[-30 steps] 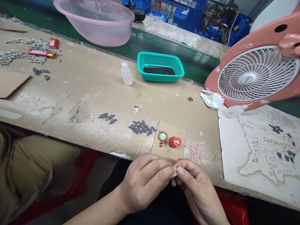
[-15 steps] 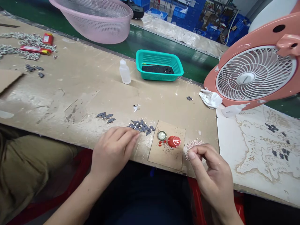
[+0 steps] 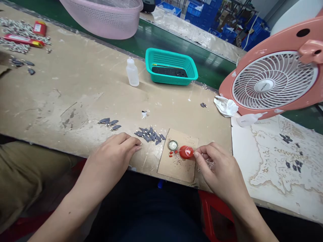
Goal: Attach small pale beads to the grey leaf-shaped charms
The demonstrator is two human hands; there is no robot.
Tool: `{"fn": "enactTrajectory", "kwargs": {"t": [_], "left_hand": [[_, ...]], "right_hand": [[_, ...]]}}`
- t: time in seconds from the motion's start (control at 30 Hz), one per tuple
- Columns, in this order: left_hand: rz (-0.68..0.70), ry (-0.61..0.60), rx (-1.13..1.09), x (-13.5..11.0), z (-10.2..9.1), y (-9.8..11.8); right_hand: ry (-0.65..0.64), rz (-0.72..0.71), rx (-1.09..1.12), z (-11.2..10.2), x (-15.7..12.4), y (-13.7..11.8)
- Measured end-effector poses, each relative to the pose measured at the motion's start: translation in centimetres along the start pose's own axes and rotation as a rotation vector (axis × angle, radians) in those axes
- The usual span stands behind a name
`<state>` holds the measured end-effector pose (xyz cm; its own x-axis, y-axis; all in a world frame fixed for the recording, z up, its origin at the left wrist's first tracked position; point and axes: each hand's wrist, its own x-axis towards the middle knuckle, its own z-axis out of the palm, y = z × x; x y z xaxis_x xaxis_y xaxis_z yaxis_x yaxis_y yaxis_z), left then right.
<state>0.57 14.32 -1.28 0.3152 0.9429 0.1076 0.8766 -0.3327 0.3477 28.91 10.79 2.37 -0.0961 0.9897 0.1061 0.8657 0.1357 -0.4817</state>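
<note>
Now the two hands work well apart, where a second ago they met fingertip to fingertip at the counter's [image 3: 161, 97] near edge. The left hand [image 3: 108, 156] has since gone to the dark pieces [image 3: 150, 134] and drawn slightly back; it hangs just left of that pile, thumb and forefinger brought close together. Whether a piece sits between them I cannot tell. The right hand [image 3: 223, 166] has moved from the beads [image 3: 210, 163] to the red blob [image 3: 186, 152], its pinched fingertips at the blob's right edge; anything in that pinch is too small to make out. The blob lies on the cardboard [image 3: 176, 169], beside the bottle cap [image 3: 173, 145], with the beads just right of the cardboard, partly hidden by the right hand. My reading is that the right hand is dipping something in red while the left tends to the dark pieces.
</note>
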Motion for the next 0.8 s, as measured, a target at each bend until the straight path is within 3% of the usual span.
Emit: {"fn": "enactTrajectory", "kwargs": {"t": [0.33,0.43,0.6,0.8], "left_hand": [[-0.014,-0.045,-0.017,-0.1,-0.7,-0.7],[-0.074,-0.041,-0.241,-0.2,-0.8,-0.6],[-0.048,0.02,-0.603,-0.5,-1.2,0.7],[-0.212,0.003,-1.06,-1.0,-0.7,3.0]], "right_hand": [[-0.048,-0.044,-0.144,-0.2,0.7,-0.4],[-0.048,-0.054,-0.181,-0.1,0.8,-0.5],[-0.056,-0.05,-0.182,-0.2,0.9,-0.6],[-0.041,0.072,0.253,-1.1,0.3,-0.6]]}}
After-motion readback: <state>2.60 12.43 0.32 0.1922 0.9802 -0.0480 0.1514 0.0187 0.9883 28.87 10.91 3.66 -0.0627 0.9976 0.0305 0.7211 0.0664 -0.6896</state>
